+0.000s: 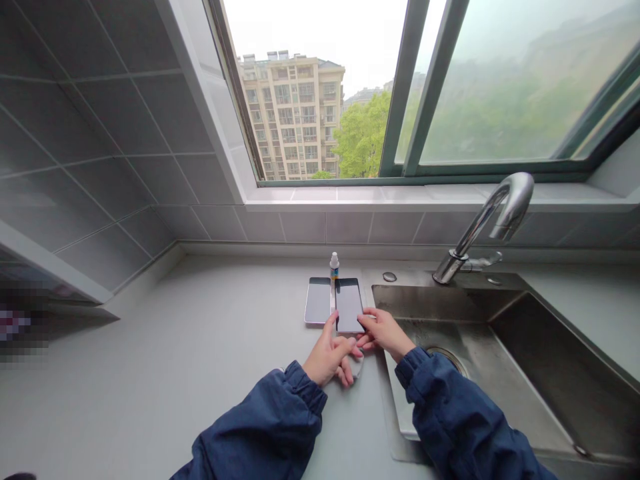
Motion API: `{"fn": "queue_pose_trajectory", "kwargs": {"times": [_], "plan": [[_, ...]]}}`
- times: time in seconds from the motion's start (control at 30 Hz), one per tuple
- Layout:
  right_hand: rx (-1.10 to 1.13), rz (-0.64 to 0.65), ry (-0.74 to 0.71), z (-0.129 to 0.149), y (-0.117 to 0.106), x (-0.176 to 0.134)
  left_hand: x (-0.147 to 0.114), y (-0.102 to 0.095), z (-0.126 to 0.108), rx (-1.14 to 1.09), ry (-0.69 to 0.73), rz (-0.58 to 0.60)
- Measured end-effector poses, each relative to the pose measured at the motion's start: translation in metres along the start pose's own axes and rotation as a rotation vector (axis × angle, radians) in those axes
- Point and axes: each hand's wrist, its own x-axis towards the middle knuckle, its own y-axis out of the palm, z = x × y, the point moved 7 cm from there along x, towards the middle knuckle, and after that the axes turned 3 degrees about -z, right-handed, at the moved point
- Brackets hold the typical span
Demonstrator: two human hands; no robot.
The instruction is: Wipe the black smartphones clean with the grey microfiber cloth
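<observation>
A dark-screened smartphone [349,303] lies on the counter, its lower end between my two hands. My right hand [383,332] is closed at its lower right corner, thumb on the edge. With the index finger along its lower left edge, my left hand [330,353] grips it from the other side, the remaining fingers bent below. A light grey cloth [357,367] shows partly under the left fingers; most of it is hidden. Just left of this phone lies a second smartphone [318,301], screen up. A small white-capped bottle [335,265] stands upright behind both phones.
To the right is a steel sink [480,307] with a drain [447,360] and a chrome faucet [493,213]. The pale counter [175,373] runs left to a tiled wall [125,133]. A window [315,120] is open beyond the sill.
</observation>
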Motion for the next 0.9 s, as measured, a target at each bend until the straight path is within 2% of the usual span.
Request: {"fn": "queue_pose_trajectory", "kwargs": {"times": [0.13, 0.2, 0.23, 0.3, 0.33, 0.47, 0.6, 0.77, 0.9], "plan": [[-0.014, -0.047, -0.01, 0.001, 0.001, 0.003, -0.005, 0.0, -0.017, 0.066, 0.206, 0.003], [-0.034, -0.073, -0.026, -0.001, -0.001, 0.004, -0.009, -0.008, -0.032, 0.147, 0.348, -0.078], [-0.047, -0.088, -0.039, -0.001, -0.002, 0.004, -0.01, -0.015, -0.04, 0.208, 0.411, -0.149], [-0.082, -0.123, -0.075, -0.002, -0.004, 0.002, -0.016, -0.037, -0.057, 0.369, 0.531, -0.397], [-0.105, -0.142, -0.098, -0.001, -0.005, 0.0, -0.016, -0.046, -0.063, 0.386, 0.55, -0.469], [-0.21, -0.198, -0.201, 0.005, -0.008, -0.009, -0.01, -0.083, -0.071, 0.423, 0.542, -0.654], [-0.343, -0.256, -0.311, 0.01, -0.012, -0.019, 0.003, -0.11, -0.062, 0.425, 0.444, -0.711], [-0.615, -0.368, -0.505, 0.016, -0.014, -0.04, 0.018, -0.127, -0.044, 0.414, 0.243, -0.668], [-0.823, -0.341, -0.572, 0.014, 0.001, -0.054, 0.02, -0.129, -0.04, 0.436, 0.17, -0.609]]}}
